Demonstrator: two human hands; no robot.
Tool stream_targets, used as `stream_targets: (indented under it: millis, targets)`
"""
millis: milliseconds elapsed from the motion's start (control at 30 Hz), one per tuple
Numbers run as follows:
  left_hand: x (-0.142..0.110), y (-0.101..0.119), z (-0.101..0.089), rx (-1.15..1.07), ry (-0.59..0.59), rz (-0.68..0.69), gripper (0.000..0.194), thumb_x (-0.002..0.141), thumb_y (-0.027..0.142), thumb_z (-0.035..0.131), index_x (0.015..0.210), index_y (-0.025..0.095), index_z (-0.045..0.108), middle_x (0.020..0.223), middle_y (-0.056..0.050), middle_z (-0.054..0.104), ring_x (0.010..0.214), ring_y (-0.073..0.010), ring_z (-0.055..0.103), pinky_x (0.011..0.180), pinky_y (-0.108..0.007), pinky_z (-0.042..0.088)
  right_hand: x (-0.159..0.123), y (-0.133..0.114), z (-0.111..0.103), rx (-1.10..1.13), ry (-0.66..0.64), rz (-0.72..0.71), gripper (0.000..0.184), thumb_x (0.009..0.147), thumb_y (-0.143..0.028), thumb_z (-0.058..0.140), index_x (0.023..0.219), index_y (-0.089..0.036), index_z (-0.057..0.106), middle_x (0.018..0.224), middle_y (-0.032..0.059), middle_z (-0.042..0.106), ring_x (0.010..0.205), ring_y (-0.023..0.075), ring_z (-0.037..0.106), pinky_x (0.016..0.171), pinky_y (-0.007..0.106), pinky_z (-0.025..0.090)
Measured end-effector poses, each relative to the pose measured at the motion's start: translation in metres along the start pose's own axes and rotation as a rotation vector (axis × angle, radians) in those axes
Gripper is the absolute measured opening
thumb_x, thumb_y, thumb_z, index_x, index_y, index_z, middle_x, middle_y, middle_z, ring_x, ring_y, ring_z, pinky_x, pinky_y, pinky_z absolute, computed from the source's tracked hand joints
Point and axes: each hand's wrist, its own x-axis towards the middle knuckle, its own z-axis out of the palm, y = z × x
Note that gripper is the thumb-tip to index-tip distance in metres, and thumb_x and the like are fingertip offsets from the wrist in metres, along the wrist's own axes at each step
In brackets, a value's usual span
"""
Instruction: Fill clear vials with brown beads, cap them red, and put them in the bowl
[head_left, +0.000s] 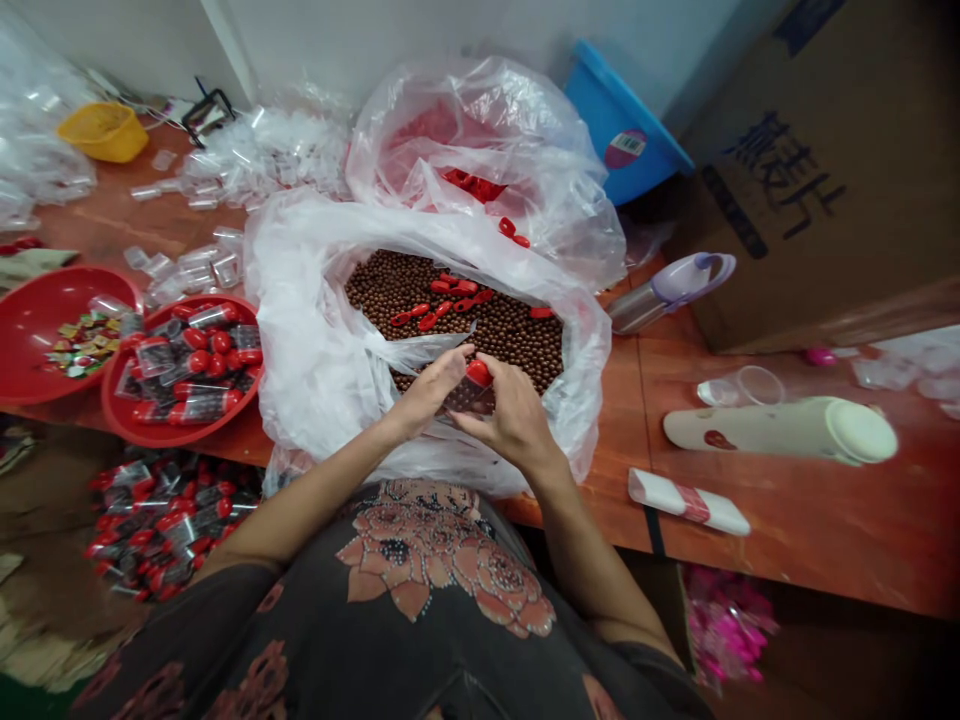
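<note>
Both my left hand [429, 392] and my right hand [511, 412] meet over a mass of small brown beads [480, 320] lying in a white plastic bag [300, 340]. Between them is a small clear tube [469, 396] with a red cap [478, 373], and the beads seem to fill it. My right fingers wrap the cap, and my left fingertips press beside it. Several red plastic pieces [439, 308] lie on the beads. More red pieces [472, 185] sit in a second clear bag behind.
Red basins [120, 400] at the left hold capped tubes and wrapped sweets, with more tubes [169, 525] below the table edge. Loose clear tubes [255, 150], a yellow basket [103, 132], a blue bucket [622, 125], a cardboard box [810, 170] and a white cylinder [780, 428] surround the bag.
</note>
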Motion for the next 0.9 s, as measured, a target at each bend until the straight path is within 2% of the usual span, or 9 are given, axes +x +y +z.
stream_targets:
  millis: [100,267,400,500,600,667,733,800,900]
  targets:
    - [0.002,0.002,0.002,0.027,0.022,-0.084,0.075,0.088,0.072,0.047,0.136,0.014,0.053,0.062,-0.001,0.061,0.049,-0.0127,0.055,0.047,-0.022,0.044,0.005,-0.008,0.001,-0.056,-0.028,-0.059,0.076,0.084,-0.051,0.065,0.143,-0.014,0.036,0.12,0.0175,0.064,0.106,0.0325,0.06,0.089,0.047,0.048]
    - [-0.004,0.005,0.003,0.011,0.169,-0.03,0.055,0.092,0.053,0.053,0.133,0.015,0.055,0.064,0.002,0.057,0.05,-0.0091,0.049,0.046,-0.019,0.039,0.018,-0.017,0.0,-0.197,-0.042,-0.099,0.066,0.086,-0.059,0.059,0.128,-0.01,0.049,0.118,0.0201,0.064,0.104,0.0331,0.057,0.086,0.045,0.044]
    - [-0.01,0.01,-0.002,-0.061,0.112,-0.05,0.055,0.09,0.051,0.052,0.133,0.016,0.053,0.055,0.005,0.048,0.044,-0.0083,0.041,0.042,-0.017,0.032,0.027,-0.013,0.002,-0.278,-0.038,-0.237,0.061,0.085,-0.068,0.054,0.109,-0.012,0.058,0.102,0.0178,0.067,0.091,0.0307,0.057,0.08,0.043,0.041]
    - [-0.015,0.008,-0.005,-0.123,0.057,-0.065,0.055,0.087,0.051,0.053,0.129,0.016,0.054,0.051,0.007,0.043,0.04,-0.0077,0.035,0.039,-0.016,0.028,0.031,-0.009,0.007,-0.282,-0.021,-0.342,0.061,0.084,-0.072,0.051,0.098,-0.013,0.06,0.098,0.0179,0.068,0.087,0.0293,0.058,0.078,0.042,0.041]
    - [-0.021,0.004,-0.005,-0.144,0.055,-0.051,0.054,0.086,0.052,0.052,0.127,0.015,0.053,0.05,0.007,0.044,0.039,-0.0077,0.035,0.038,-0.016,0.027,0.033,-0.012,0.011,-0.231,-0.043,-0.373,0.061,0.084,-0.072,0.051,0.098,-0.013,0.061,0.098,0.0178,0.069,0.09,0.0292,0.06,0.079,0.042,0.041]
    - [-0.025,0.008,-0.009,-0.101,0.104,-0.01,0.054,0.088,0.053,0.049,0.127,0.016,0.05,0.053,0.006,0.048,0.041,-0.009,0.04,0.04,-0.018,0.033,0.034,-0.018,0.013,-0.18,-0.082,-0.335,0.064,0.086,-0.07,0.053,0.111,-0.012,0.06,0.105,0.0176,0.07,0.096,0.0297,0.062,0.084,0.043,0.043]
    - [-0.031,0.023,-0.022,0.021,0.173,0.082,0.055,0.089,0.058,0.048,0.126,0.017,0.049,0.059,0.004,0.057,0.045,-0.0107,0.049,0.046,-0.021,0.042,0.033,-0.022,0.015,-0.129,-0.122,-0.273,0.073,0.087,-0.067,0.055,0.135,-0.012,0.049,0.123,0.0195,0.066,0.111,0.0318,0.061,0.092,0.046,0.044]
    - [-0.043,0.05,-0.048,0.203,0.294,0.222,0.055,0.09,0.064,0.046,0.121,0.018,0.051,0.07,0.0,0.064,0.05,-0.0113,0.055,0.051,-0.024,0.047,0.028,-0.021,0.02,-0.09,-0.136,-0.214,0.086,0.087,-0.064,0.058,0.151,-0.014,0.031,0.143,0.0223,0.053,0.127,0.0345,0.054,0.1,0.05,0.044]
    - [-0.079,0.103,-0.109,0.491,0.65,0.452,0.054,0.091,0.069,0.041,0.107,0.02,0.056,0.08,-0.003,0.067,0.055,-0.011,0.057,0.054,-0.024,0.047,0.013,-0.006,0.031,-0.02,-0.144,-0.095,0.078,0.093,-0.05,0.058,0.156,-0.021,0.023,0.146,0.0202,0.051,0.132,0.0335,0.053,0.101,0.052,0.049]
